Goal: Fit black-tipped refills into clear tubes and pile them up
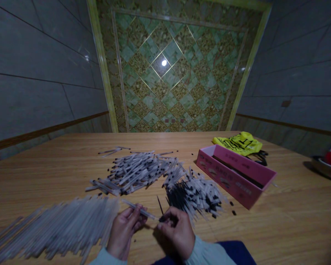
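Observation:
My left hand [129, 224] is closed around a slim clear plastic tube [143, 211], held aslant over the table. At the tube's right end, my right hand [178, 226] pinches a small black cap [162, 219]; whether it is seated on the tube is unclear. A thin dark pointed stick [159, 203] shows just beyond my right fingers, and I cannot tell if it is held. Beside my left hand lies a wide spread of long clear tubes [68, 224]. Past my right hand is a pile of thin sticks with black and whitish ends [201, 191].
A heap of clear tubes with dark ends [139, 169] lies mid-table. An open pink box [234, 176] stands at the right, with a yellow bag [238, 143] behind it. A metal bowl [329, 169] with something red sits at the far right. Small black caps [234, 212] are scattered about.

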### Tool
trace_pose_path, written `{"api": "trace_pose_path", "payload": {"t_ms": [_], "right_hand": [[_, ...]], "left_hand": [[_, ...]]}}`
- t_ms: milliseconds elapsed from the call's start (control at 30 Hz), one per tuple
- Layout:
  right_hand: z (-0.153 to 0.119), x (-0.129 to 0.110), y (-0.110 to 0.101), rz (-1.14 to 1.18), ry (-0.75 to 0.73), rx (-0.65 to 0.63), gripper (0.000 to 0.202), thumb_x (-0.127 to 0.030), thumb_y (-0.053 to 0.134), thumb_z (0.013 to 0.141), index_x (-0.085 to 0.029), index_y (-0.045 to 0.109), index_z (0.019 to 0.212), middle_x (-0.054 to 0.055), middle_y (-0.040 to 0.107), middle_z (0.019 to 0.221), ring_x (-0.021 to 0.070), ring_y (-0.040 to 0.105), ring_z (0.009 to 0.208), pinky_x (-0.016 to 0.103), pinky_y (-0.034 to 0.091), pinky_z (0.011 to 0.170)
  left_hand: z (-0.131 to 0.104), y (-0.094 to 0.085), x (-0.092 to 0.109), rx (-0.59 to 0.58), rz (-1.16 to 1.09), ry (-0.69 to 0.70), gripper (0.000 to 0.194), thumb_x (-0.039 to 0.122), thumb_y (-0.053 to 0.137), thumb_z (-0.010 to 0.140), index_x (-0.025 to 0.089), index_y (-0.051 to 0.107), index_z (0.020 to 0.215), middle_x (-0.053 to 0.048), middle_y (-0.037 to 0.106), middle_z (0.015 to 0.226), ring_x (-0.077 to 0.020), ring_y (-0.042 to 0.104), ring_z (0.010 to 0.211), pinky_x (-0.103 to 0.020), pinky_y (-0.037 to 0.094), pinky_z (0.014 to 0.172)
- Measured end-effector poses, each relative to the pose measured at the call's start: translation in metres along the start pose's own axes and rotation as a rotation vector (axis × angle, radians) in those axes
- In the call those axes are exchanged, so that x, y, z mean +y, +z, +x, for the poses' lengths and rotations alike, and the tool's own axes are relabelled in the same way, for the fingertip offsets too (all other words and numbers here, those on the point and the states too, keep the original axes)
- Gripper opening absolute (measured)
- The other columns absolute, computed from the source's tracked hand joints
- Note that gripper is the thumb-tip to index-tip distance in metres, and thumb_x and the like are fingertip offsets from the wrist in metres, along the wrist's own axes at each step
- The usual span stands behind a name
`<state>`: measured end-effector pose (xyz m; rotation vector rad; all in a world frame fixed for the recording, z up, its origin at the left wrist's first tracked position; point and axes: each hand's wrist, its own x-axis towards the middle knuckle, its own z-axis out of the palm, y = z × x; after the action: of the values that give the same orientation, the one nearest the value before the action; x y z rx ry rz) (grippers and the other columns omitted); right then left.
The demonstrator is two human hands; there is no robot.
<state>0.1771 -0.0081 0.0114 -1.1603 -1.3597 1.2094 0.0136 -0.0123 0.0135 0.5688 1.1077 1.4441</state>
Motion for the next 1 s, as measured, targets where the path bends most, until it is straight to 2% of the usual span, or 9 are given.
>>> {"api": "trace_pose_path", "payload": {"t_ms": [100,200,300,500,600,700,833,900,1000], "right_hand": [[0.003,0.008,0.001,0.169,0.076,-0.086,0.019,-0.028,0.064,0.056,-0.016,0.050,0.058,-0.007,0.042,0.040,0.0062,0.037,0.035,0.018,0.026,0.035],[0.006,0.017,0.001,0.414,0.263,-0.227,0.020,-0.033,0.059,0.057,-0.017,0.048,0.063,-0.003,0.051,0.040,0.0087,0.040,0.026,0.017,0.026,0.027],[0.008,0.022,0.000,0.596,0.377,-0.363,0.021,-0.034,0.055,0.057,-0.014,0.051,0.062,0.004,0.058,0.046,0.0093,0.042,0.025,0.017,0.027,0.024],[0.012,0.025,-0.005,0.711,0.667,-0.562,0.043,-0.050,0.046,0.075,-0.009,0.057,0.065,0.007,0.058,0.049,0.0076,0.040,0.027,0.016,0.019,0.024],[0.011,0.024,-0.004,0.676,0.596,-0.574,0.051,-0.059,0.048,0.076,-0.011,0.055,0.060,0.001,0.050,0.043,0.0050,0.031,0.025,0.016,0.013,0.025],[0.010,0.021,-0.002,0.570,0.404,-0.472,0.047,-0.057,0.063,0.066,-0.011,0.056,0.060,-0.004,0.047,0.042,0.0021,0.025,0.026,0.016,0.013,0.028],[0.008,0.019,-0.004,0.300,0.212,-0.337,0.042,-0.047,0.079,0.050,-0.009,0.061,0.058,-0.004,0.049,0.044,0.0028,0.037,0.039,0.017,0.025,0.040],[0.007,0.016,-0.008,0.161,0.196,-0.443,0.040,-0.044,0.080,0.049,-0.008,0.064,0.059,-0.002,0.053,0.049,0.0039,0.041,0.044,0.017,0.028,0.044],[0.002,0.010,-0.019,0.014,0.197,-0.763,0.030,-0.036,0.077,0.054,-0.009,0.068,0.063,-0.003,0.055,0.052,0.0042,0.042,0.046,0.017,0.031,0.046]], "left_hand": [[0.001,-0.002,0.000,0.015,-0.013,0.004,0.036,0.037,0.080,0.051,0.012,0.069,0.074,-0.004,0.071,0.070,-0.0128,0.062,0.063,-0.023,0.053,0.061],[0.003,-0.003,-0.001,0.029,-0.027,0.008,0.036,0.037,0.080,0.051,0.012,0.069,0.075,-0.004,0.071,0.070,-0.0122,0.062,0.063,-0.023,0.053,0.061],[0.003,-0.004,-0.002,0.027,-0.037,0.012,0.036,0.036,0.080,0.052,0.012,0.069,0.076,-0.003,0.071,0.071,-0.0124,0.062,0.064,-0.023,0.052,0.060],[0.002,-0.004,-0.003,0.015,-0.033,0.002,0.034,0.036,0.078,0.055,0.012,0.069,0.076,-0.004,0.070,0.072,-0.0129,0.062,0.065,-0.022,0.052,0.060],[0.004,-0.005,-0.003,0.014,-0.025,-0.003,0.032,0.036,0.077,0.057,0.012,0.068,0.077,-0.004,0.070,0.071,-0.0122,0.062,0.064,-0.022,0.051,0.060],[0.004,-0.005,-0.003,-0.008,0.006,-0.005,0.030,0.037,0.075,0.060,0.012,0.068,0.076,-0.003,0.069,0.069,-0.0121,0.061,0.063,-0.023,0.050,0.059],[0.000,-0.002,-0.004,-0.048,0.080,0.024,0.029,0.038,0.072,0.063,0.012,0.067,0.076,-0.002,0.065,0.066,-0.0112,0.058,0.061,-0.022,0.048,0.057],[-0.001,0.000,-0.004,-0.025,0.117,0.033,0.033,0.040,0.072,0.063,0.012,0.067,0.081,-0.001,0.063,0.064,-0.0101,0.056,0.059,-0.020,0.045,0.053],[0.002,-0.004,0.000,0.049,0.099,0.094,0.044,0.043,0.071,0.062,0.014,0.065,0.095,0.003,0.059,0.061,-0.0087,0.053,0.054,-0.018,0.041,0.049]]}}
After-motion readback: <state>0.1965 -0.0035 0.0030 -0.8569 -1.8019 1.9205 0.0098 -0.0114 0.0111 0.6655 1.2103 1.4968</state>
